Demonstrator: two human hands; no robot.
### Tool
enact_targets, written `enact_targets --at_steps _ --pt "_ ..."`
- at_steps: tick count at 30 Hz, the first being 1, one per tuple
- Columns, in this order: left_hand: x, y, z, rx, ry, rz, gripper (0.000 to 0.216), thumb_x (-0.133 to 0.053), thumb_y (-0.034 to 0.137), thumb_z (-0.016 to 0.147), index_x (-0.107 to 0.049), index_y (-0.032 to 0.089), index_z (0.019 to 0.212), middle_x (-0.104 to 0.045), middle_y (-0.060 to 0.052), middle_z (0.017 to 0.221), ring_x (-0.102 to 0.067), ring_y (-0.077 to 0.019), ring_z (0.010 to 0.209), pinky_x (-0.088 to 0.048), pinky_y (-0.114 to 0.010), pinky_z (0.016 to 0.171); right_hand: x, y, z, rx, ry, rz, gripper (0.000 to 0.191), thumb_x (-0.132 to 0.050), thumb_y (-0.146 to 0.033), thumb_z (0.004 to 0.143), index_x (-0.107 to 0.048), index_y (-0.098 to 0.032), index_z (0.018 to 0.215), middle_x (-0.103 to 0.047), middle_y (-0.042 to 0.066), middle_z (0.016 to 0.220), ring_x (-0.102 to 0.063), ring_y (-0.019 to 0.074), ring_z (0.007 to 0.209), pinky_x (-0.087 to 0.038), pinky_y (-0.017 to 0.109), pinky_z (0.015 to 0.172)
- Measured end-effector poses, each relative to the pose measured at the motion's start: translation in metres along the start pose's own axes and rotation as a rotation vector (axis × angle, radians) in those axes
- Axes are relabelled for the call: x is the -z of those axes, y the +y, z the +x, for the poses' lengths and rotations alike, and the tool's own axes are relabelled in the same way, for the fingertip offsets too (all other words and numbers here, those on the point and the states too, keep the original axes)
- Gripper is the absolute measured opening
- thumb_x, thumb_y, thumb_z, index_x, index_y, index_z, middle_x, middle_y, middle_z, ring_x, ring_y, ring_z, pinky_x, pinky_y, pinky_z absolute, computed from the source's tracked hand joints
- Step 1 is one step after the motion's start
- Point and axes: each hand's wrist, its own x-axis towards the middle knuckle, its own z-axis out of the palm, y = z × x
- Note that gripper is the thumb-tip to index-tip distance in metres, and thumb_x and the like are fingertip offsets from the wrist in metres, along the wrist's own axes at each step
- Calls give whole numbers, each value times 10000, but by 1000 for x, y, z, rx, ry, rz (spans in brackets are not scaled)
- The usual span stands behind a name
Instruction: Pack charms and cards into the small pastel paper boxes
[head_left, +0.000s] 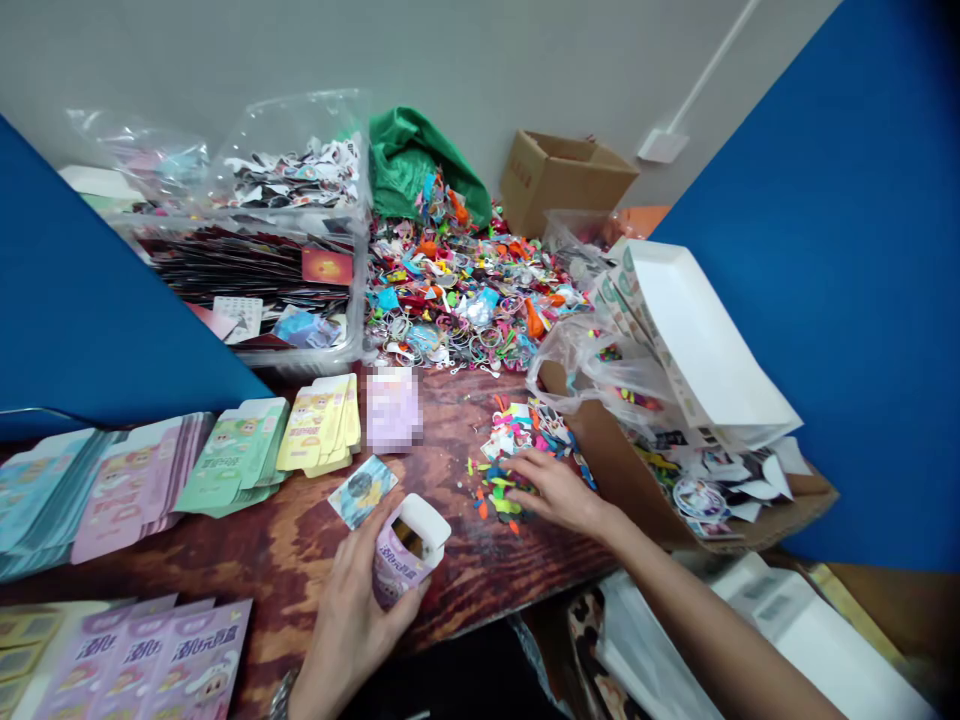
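**View:** head camera, looking down at the table

**Hands:** apart, with the table between them

**Left hand (pixel 351 600):** wraps around a small purple box (pixel 403 553) and holds it up. The box has a white flap (pixel 424 520) open at the top.

**Right hand (pixel 555 490):** lies on a little pile of bright paper bits (pixel 510 480). I cannot tell if it pinches any.

**Near the left hand:** a picture card (pixel 362 492) lies just beyond it, on a wood table (pixel 300 535).

**Past the left hand:** flat yellow boxes (pixel 319 425), flat green boxes (pixel 232 455), flat pink boxes (pixel 139 490) and flat blue boxes (pixel 45 500) lie in rows. A blurred pack (pixel 392 408) lies by the yellow ones.

**Below the left hand:** flat purple boxes (pixel 150 660) lie in a row.

**Past the right hand:** a cardboard tray (pixel 622 470) holds paper scraps, and a white paper sheet (pixel 697 330) leans up from it. A big heap of colored bits (pixel 465 290) sits farther away, beside a clear plastic bin (pixel 315 360).

**Far from both hands:** a green cloth (pixel 420 160) and a brown carton (pixel 562 180).
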Motion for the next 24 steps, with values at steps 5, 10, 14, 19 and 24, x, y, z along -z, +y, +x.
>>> enact_targets --at_steps 5,10,14,19,24 --pt "-2 4 1 13 -16 -32 688 -622 348 821 -319 242 1429 -510 -120 1379 -523 -298 1231 -460 -474 1003 -32 7 -16 -42 69 2 626 -707 -362 808 -483 -232 1378 -499 146 1334 -494 289 1228 -436 425 1015" --pt "-1 6 -1 -2 -21 -46 722 -630 315 805 -300 239 1442 -513 -128 1377 -517 -304 1246 -450 -486 1018 -61 -5 4 -131 274 158 210 -519 -173 907 -663 -205 1057 -632 91 997 -616 214 942 -510 354 867" --pt "-3 7 -3 -16 -22 -55 719 -637 331 792 -327 235 1433 -513 -127 1379 -509 -304 1261 -454 -477 1022 -71 -25 28 -145 329 164 185 -524 -178 907 -659 -221 1026 -633 79 979 -607 213 950 -506 340 852" --pt "-9 -4 -8 -16 19 -32 720 -644 354 783 -351 225 1428 -572 -131 1313 -570 -308 1191 -503 -455 958 -56 -28 35 -120 313 149 226 -559 -248 909 -636 -231 1121 -649 60 1022 -621 187 941 -504 294 843" --pt "-10 -7 -5 -49 23 -7 725 -640 322 776 -348 224 1432 -579 -128 1315 -593 -307 1170 -524 -447 931 -34 12 29 -283 384 20 266 -500 -256 926 -611 -196 1160 -645 98 1072 -592 234 1022 -459 381 932"
